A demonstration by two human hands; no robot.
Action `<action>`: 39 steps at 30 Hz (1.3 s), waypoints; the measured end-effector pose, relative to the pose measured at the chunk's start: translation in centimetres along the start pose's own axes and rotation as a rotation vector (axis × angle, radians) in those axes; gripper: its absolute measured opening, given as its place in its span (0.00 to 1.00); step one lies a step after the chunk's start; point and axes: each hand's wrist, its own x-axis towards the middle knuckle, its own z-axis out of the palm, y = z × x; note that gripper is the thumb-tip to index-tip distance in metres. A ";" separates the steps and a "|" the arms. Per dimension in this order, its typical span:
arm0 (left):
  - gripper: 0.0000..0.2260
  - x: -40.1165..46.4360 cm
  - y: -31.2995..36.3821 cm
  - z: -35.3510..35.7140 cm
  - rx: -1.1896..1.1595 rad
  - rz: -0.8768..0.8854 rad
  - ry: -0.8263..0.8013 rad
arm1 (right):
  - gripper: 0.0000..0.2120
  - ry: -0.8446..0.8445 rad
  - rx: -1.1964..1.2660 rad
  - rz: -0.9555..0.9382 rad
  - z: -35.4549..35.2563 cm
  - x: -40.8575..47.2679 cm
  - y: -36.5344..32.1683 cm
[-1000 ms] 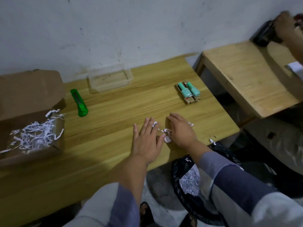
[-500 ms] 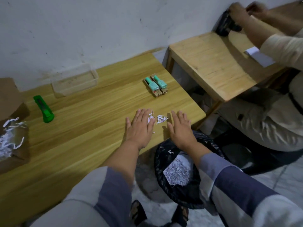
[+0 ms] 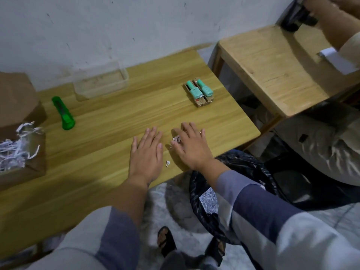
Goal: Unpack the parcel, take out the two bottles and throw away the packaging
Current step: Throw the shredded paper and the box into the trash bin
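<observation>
Two small teal bottles lie side by side in brown card holders on the far right of the wooden table. My left hand lies flat and open near the table's front edge. My right hand is flat beside it, fingers spread over a small heap of white paper shreds. One loose shred sits between my wrists. The open cardboard parcel, with shredded paper inside, stands at the left. A black rubbish bag with shreds in it hangs below the table edge under my right arm.
A green box cutter lies left of centre. A clear plastic tray sits against the wall. To the right stands a second wooden table, where another person's hands hold a black object.
My right hand has slid left over the shreds toward my left hand. The view has shifted slightly back to the left, showing more of the parcel.
</observation>
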 end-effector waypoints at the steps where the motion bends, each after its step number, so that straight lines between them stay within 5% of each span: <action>1: 0.23 -0.1 0.0 0.0 -0.005 -0.005 0.003 | 0.26 0.001 -0.021 -0.027 0.4 -0.5 -0.4; 12: 0.23 -0.1 0.0 0.4 0.029 -0.018 0.018 | 0.15 0.099 0.006 -0.044 0.4 -1.5 0.3; 19: 0.23 -0.1 -0.3 0.6 0.020 -0.015 0.030 | 0.17 0.126 0.016 0.095 0.0 -2.5 0.6; 27: 0.23 -0.2 -0.2 0.6 0.033 0.002 0.031 | 0.30 -0.075 -0.186 0.034 1.3 -3.3 -0.2; 33: 0.23 -0.1 0.1 0.5 0.025 0.001 0.044 | 0.16 0.135 -0.207 -0.015 1.0 -1.9 0.0; 39: 0.25 0.1 0.1 0.3 0.027 -0.012 0.077 | 0.14 0.222 -0.189 -0.218 0.3 -0.4 1.2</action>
